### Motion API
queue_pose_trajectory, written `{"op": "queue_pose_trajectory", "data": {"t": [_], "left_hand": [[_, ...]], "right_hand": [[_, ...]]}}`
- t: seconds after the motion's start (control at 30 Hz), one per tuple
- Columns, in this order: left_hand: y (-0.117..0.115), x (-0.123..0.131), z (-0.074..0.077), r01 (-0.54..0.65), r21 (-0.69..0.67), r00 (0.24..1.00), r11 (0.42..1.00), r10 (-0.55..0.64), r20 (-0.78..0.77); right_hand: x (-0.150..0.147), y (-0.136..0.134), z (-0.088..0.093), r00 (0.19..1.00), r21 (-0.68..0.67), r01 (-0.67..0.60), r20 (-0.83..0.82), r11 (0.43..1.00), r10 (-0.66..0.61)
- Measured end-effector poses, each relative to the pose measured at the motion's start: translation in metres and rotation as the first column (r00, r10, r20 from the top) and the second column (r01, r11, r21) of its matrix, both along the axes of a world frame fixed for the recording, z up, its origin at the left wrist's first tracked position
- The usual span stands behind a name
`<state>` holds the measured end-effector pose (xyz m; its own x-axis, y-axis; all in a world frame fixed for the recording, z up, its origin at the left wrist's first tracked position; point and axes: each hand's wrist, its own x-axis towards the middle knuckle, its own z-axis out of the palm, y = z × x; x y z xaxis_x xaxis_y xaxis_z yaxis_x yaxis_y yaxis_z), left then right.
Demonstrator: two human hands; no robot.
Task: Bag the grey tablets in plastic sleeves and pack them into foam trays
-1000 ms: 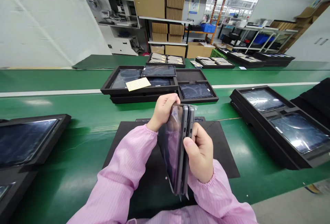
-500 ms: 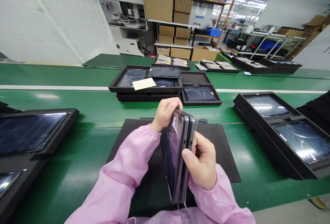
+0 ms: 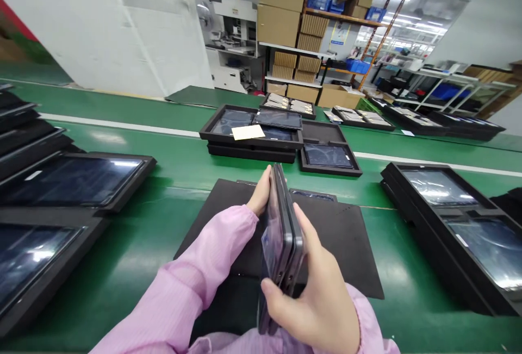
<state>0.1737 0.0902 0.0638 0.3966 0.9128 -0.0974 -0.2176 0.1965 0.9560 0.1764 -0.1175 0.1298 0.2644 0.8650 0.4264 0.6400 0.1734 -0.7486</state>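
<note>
Head view: you hold a pair of tablets [image 3: 289, 218] on edge, their broad faces side by side, with only a thin dark seam between them. Both have slim dark grey frames with softly rounded corners, and you can see small openings in their near ends, just above your thumb. The tablet on your left turns a dark, glossy face outward; clear film [image 3: 271, 240] covers it, wrinkled and catching a purplish sheen. The outer face of the other tablet is largely hidden from you.

Your right grip [image 3: 322, 294] is clamped on the near end of the pair, thumb across the near ends and fingers along the right side. Your left grip [image 3: 260, 197] touches the left side at the far end; the tablets hide most of its fingers, so you cannot tell how far it closes around them. Nor can you tell whether the lower edges, down by your clothing, touch anything.

Beneath and beyond your grip, a black mat [image 3: 342, 250] lies on the green worktop [image 3: 163, 234]. Farther out past your left grip, stacked black trays [image 3: 250, 151] carry dark glossy panels, and a pale yellow sheet [image 3: 248, 132] lies across the upper one. Well out to the left of your grip is another tray [image 3: 53, 215] with dark screens, and well to the right sits a black case [image 3: 452, 211] with two shiny panels.
</note>
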Motion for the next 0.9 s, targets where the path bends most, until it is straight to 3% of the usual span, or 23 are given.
{"op": "queue_pose_trajectory", "data": {"t": [0.07,0.13,0.27,0.37,0.43,0.57,0.77,0.9], "left_hand": [[0.009,0.003,-0.002,0.055,-0.071,0.998,0.996,-0.056,-0.012],[0.021,0.008,0.007,0.053,-0.058,0.999,0.997,-0.053,0.007],[0.049,0.016,0.037,0.018,0.243,0.99,0.97,-0.051,0.128],[0.062,0.019,0.049,-0.012,0.5,0.973,0.866,-0.104,0.204],[0.066,0.02,0.049,-0.011,0.596,0.971,0.803,-0.134,0.199],[0.07,0.017,0.041,-0.017,0.651,0.98,0.759,-0.116,0.161],[0.075,0.012,0.035,-0.098,0.508,0.974,0.856,-0.023,0.226],[0.073,0.007,0.033,-0.117,0.477,0.959,0.871,-0.026,0.283]], "right_hand": [[-0.004,-0.005,-0.005,0.999,-0.019,-0.021,0.035,1.0,0.022],[-0.005,-0.004,-0.009,0.997,-0.07,-0.054,0.059,0.996,0.058],[0.005,0.015,-0.009,0.984,-0.317,-0.114,0.096,0.941,0.152],[0.02,0.034,-0.006,0.966,-0.558,-0.121,0.124,0.821,0.227],[0.03,0.042,-0.004,0.953,-0.632,-0.134,0.127,0.763,0.273],[0.044,0.047,-0.003,0.941,-0.604,-0.211,0.088,0.769,0.327],[0.058,0.048,-0.007,0.9,-0.543,-0.377,-0.024,0.75,0.435],[0.068,0.046,-0.009,0.872,-0.438,-0.454,-0.038,0.776,0.488]]}}
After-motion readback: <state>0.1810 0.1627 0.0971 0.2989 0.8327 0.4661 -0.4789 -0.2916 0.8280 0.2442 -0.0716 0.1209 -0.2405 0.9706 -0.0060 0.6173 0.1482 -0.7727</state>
